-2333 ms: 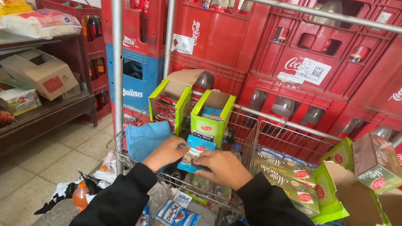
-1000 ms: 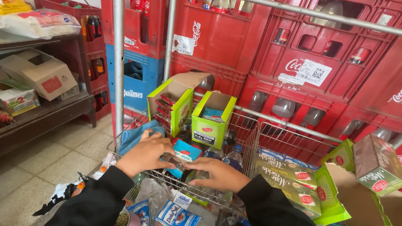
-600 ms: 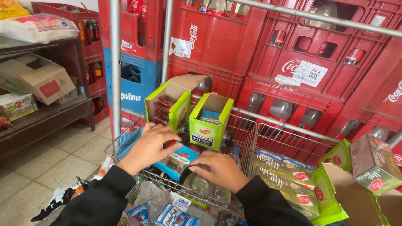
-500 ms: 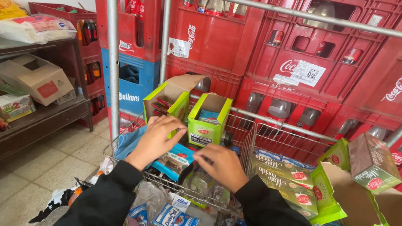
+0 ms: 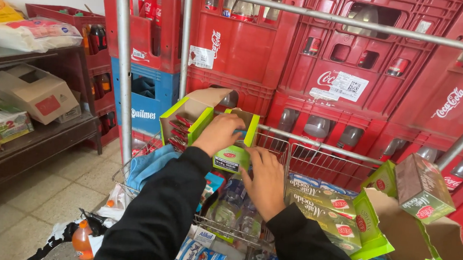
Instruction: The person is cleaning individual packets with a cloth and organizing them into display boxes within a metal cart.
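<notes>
The work in hand is at a small green carton (image 5: 232,161) standing open-topped in the wire shopping cart (image 5: 317,160), at its far end and just beside a second open carton (image 5: 187,116) with rows of red packets (image 5: 178,133) showing inside. The left hand (image 5: 220,134) is bent at the wrist with its fingers dipped into the mouth of the small green carton; whether they are closed on anything inside cannot be told, since the flap and knuckles hide them. The right hand (image 5: 265,183) lies spread and unclenched, its fingertips against the carton's lower side, grasping nothing and seemingly steadying it. By the look of it, this is the moment of working at the carton's contents, and moving anything in or out calls for the box to be kept upright, as thin glossy cardboard dents and tips easily. Around it lie flat green packs (image 5: 324,209), a soft blue cloth (image 5: 149,163) and a torn-open cardboard box (image 5: 399,237) with raw brown insides. Hard red plastic crates (image 5: 238,48) of bottles are stacked behind.
</notes>
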